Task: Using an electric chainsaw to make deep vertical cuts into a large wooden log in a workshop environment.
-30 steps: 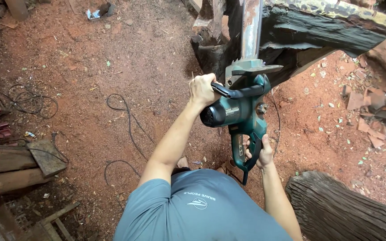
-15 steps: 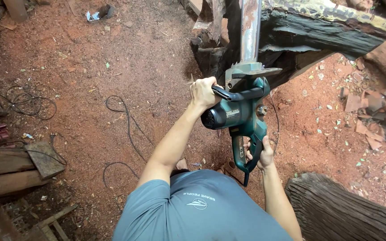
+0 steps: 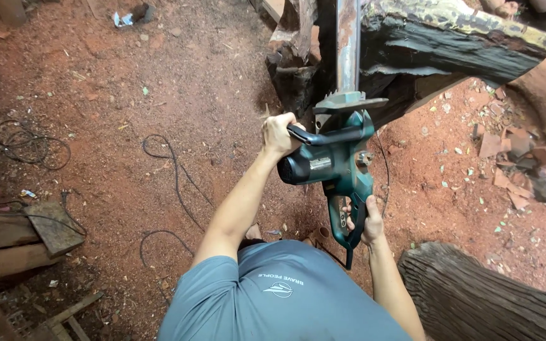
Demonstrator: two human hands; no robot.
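Observation:
I hold a teal electric chainsaw (image 3: 333,161) in front of me. My left hand (image 3: 279,134) grips its black front handle bar. Around the rear handle, low by my body, my right hand (image 3: 368,222) is closed. The saw's metal bar (image 3: 347,44) points away from me and runs into a large dark, weathered log (image 3: 450,47) that lies across the top of the view. The tip of the bar is out of view at the top edge.
Red sawdust-covered ground (image 3: 191,95) spreads all around. A black power cable (image 3: 172,177) snakes over it to my left. Wood blocks (image 3: 14,233) lie at the left edge, another log (image 3: 481,297) at lower right, and wood chips (image 3: 513,158) at right.
The saw and both hands have shifted slightly up and toward the log; the grip on both handles is unchanged.

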